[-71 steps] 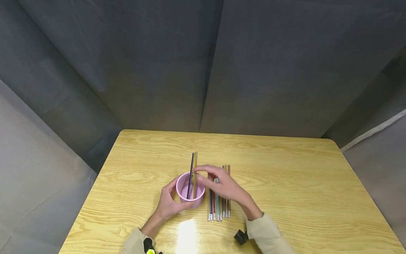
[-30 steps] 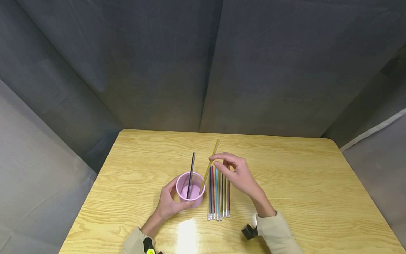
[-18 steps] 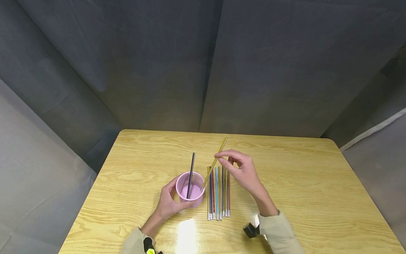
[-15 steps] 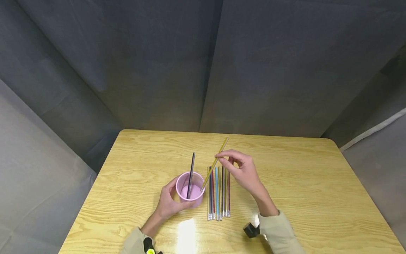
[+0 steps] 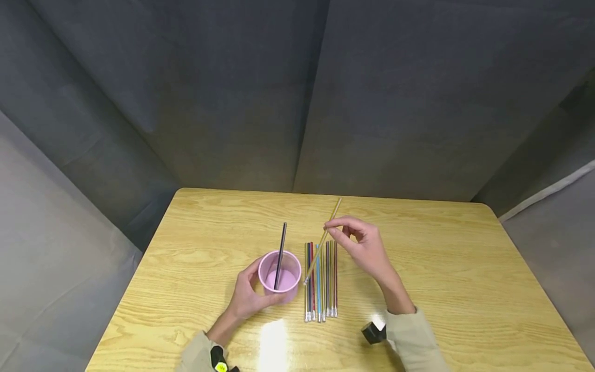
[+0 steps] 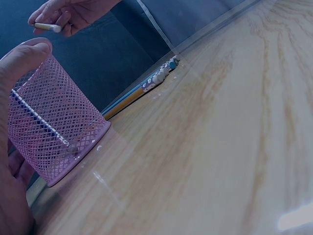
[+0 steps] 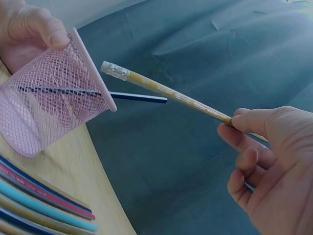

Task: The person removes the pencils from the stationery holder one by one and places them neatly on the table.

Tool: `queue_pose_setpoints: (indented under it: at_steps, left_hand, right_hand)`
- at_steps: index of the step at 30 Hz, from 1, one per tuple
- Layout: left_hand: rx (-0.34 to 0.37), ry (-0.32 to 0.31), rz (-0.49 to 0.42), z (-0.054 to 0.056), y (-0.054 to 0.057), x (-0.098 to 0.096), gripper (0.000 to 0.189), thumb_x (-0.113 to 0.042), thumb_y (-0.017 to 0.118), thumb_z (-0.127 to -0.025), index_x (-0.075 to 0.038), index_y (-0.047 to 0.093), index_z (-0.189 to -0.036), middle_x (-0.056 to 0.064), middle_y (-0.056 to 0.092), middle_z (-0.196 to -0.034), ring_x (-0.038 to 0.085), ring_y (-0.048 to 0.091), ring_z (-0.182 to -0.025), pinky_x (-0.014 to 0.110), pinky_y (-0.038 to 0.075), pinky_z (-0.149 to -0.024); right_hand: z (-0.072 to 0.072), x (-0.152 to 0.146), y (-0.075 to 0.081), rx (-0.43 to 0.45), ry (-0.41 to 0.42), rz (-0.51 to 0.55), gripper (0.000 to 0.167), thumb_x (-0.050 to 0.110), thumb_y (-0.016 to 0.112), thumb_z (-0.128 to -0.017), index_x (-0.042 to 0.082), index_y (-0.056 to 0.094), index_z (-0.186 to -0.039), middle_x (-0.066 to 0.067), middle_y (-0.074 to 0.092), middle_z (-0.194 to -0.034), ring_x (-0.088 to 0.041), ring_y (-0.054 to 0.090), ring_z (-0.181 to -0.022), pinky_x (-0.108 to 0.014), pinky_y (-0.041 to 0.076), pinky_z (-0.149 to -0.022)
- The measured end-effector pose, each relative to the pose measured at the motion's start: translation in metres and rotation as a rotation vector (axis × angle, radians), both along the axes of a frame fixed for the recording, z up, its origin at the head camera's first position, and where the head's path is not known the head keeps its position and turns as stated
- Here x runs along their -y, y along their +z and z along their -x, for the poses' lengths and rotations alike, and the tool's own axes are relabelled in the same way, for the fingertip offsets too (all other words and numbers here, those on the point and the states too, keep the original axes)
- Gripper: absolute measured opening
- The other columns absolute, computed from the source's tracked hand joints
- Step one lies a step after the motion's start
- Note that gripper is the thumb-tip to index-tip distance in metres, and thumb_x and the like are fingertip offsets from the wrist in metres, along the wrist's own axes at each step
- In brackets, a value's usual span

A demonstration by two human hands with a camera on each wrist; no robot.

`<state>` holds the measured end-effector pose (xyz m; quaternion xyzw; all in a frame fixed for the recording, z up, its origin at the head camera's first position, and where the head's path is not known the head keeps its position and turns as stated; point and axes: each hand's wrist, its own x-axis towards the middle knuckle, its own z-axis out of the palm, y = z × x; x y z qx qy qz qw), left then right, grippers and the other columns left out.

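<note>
My left hand grips a pink mesh pencil cup on the table, its thumb near the rim. One dark blue pencil leans inside the cup, eraser end down. Thumb and fingertips of my right hand pinch a yellow pencil. That pencil slants in the air, its white eraser toward the cup and just outside the rim. Below it, several pencils lie side by side right of the cup, with their erasers toward me.
The wooden table has a light reflection near its front edge. Grey curtains hang behind it and at both sides. A black device sits at my right wrist.
My right hand has drawn the yellow pencil up out of the cup and to the right, over the row of pencils. The left hand and cup have stayed in place.
</note>
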<state>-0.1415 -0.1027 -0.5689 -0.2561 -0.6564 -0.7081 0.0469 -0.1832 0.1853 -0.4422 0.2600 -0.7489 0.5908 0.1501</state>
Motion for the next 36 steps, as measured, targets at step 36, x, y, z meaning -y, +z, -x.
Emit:
queue_pose_setpoints:
  at_steps: [36]
  left_hand:
    - [0.009,-0.005,0.011,0.002,-0.003,-0.001,0.091,0.009,0.091,-0.064,0.009,0.051,-0.146,0.033,0.06,-0.138,0.054,0.056,-0.126,0.038,0.048,-0.116]
  right_hand:
    - [0.018,-0.066,-0.044,0.364,0.093,-0.469,0.009,0.005,0.07,-0.099,0.009,0.077,-0.101,-0.007,0.073,-0.091,-0.005,0.045,-0.058,-0.018,0.038,-0.05]
